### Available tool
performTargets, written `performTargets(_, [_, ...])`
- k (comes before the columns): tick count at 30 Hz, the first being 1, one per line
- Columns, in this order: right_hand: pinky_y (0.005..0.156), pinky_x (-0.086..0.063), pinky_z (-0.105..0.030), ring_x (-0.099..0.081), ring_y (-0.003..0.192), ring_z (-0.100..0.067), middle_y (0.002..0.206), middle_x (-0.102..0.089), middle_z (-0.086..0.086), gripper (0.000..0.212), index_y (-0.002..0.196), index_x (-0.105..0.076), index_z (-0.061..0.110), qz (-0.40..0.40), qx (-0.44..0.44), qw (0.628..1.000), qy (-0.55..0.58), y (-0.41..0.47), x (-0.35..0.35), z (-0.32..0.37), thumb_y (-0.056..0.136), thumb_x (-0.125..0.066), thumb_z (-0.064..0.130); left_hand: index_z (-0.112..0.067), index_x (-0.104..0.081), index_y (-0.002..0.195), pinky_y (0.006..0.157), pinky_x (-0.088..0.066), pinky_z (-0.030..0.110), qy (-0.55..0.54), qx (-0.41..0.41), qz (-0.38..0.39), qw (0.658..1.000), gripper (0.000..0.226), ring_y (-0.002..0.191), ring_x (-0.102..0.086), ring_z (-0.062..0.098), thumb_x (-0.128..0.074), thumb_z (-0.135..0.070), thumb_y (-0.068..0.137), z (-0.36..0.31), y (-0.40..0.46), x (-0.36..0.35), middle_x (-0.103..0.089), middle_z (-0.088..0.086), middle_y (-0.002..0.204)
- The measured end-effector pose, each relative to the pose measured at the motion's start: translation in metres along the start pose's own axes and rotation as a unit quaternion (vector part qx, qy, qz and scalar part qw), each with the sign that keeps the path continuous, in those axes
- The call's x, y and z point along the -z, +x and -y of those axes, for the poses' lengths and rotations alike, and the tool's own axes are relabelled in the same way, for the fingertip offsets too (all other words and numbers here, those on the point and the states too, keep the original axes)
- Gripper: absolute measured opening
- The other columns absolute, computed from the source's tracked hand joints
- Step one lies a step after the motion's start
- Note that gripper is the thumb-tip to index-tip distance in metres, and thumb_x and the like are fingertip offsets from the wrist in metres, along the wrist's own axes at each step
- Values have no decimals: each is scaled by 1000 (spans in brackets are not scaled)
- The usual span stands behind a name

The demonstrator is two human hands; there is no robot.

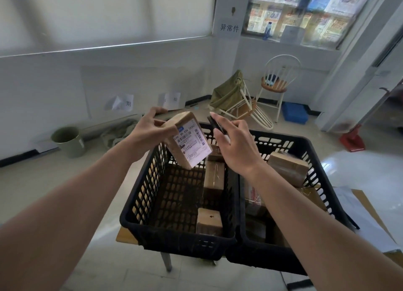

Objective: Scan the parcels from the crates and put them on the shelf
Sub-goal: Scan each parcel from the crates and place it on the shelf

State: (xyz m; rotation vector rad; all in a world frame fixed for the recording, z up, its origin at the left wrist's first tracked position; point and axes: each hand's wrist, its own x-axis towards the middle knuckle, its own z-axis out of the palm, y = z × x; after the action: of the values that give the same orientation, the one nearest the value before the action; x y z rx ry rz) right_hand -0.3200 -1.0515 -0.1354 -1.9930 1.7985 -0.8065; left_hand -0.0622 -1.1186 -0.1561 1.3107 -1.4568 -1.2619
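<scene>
The left hand (152, 129) is gripping a brown parcel (187, 139) above the left black crate (152, 195), its white label showing "A34". The right hand (234, 144) is pinching a dark scanner (216, 124) just beside it. A wall sign (229, 27) is reading "异常件".

Scanner (216, 124) (mostly hidden) behind right-hand fingers (220, 138)

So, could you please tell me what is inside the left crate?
The left crate holds a few brown parcels along its right side. The held parcel hides part of its far end.
</scene>
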Motion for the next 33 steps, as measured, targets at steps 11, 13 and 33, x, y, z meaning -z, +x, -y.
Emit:
performTargets(11, [89, -43, -1, -46, 117, 9, 127, -50, -3, 45, 158, -44, 48, 34, 137, 956, 256, 26, -10, 15, 115, -42, 34, -7, -61, 119, 83, -60, 27, -51, -20, -66, 996, 42, 100, -77, 24, -72, -29, 85, -50, -66, -7, -78, 9, 102])
performTargets(13, [102, -55, -25, -55, 123, -16, 129, -51, -12, 45, 158, -47, 45, 65, 149, 934, 317, 24, -7, 21, 116, -41, 31, -7, -60, 116, 82, -59, 27, -64, -29, -111, 991, 31, 98, -76, 22, -70, -26, 93, -57, -82, -15, -77, 10, 102])
performTargets(33, [96, -55, -20, -52, 116, 3, 127, -44, 0, 48, 162, -39, 45, 195, 305, 809, 463, -111, -28, 149, 116, -37, 32, -39, -65, 131, 73, -63, 28, 25, -131, -595, 792, 35, 107, -71, 3, -66, -36, 97, -82, -322, -60, -71, -12, 119])
